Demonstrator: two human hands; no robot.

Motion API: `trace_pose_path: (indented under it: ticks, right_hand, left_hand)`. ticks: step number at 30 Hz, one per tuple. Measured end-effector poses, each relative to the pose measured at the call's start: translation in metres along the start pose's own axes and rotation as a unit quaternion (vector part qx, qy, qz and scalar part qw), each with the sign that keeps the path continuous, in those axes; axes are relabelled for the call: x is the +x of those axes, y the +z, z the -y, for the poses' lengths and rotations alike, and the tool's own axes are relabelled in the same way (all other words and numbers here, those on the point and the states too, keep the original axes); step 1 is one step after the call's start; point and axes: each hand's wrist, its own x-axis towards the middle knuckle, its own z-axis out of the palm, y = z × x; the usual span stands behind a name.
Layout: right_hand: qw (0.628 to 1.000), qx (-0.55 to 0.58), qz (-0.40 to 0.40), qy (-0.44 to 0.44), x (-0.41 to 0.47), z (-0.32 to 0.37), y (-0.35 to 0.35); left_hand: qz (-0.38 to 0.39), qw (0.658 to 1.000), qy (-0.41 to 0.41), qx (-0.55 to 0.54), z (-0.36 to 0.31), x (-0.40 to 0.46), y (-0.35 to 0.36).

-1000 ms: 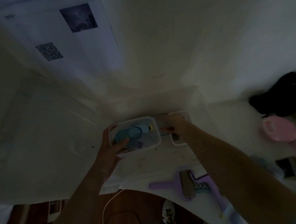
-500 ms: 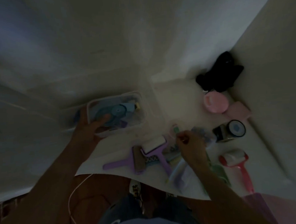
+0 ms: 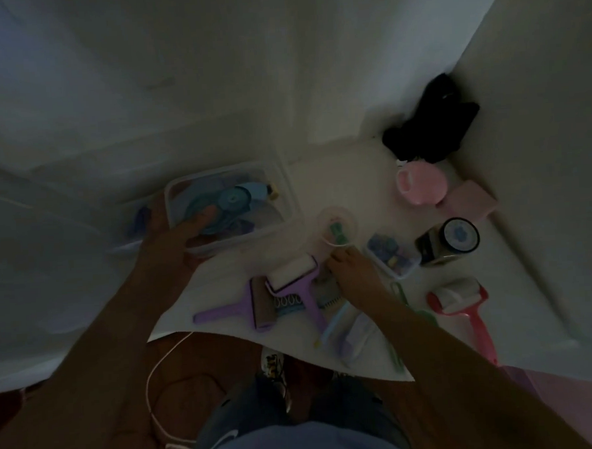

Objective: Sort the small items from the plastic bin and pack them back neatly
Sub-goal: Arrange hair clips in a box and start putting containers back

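While our left hand (image 3: 172,244) grips the near rim of the clear rectangular plastic bin (image 3: 286,204) on the white bench (image 3: 336,174), thumb inside, we judge it light, slippery, best steadied there; our right hand's (image 3: 350,273) grip we cannot tell.

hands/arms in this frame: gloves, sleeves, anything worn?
Both arms are bare from the frame edge to the fingers: no sleeves or gloves show. The left hand and right hand carry no watch, band or ring that this dim frame lets me make out. No markings are visible; small details could be lost in the dark.
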Motion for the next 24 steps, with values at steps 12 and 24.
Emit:
trace_pose_path:
  ticks: [12, 24]
  right_hand:
    - [0.999, 0.037, -0.004, -0.039, 0.004, -0.023, -0.016]
    - [0.965, 0.183, -0.188, 0.022, -0.043, -0.064, -0.088]
  left_hand:
    - [-0.002, 1.000, 0.003, -0.021, 0.002, -0.040, 0.046]
    - [-0.020, 0.992, -0.104, 0.075, 0.092, -0.101, 0.072]
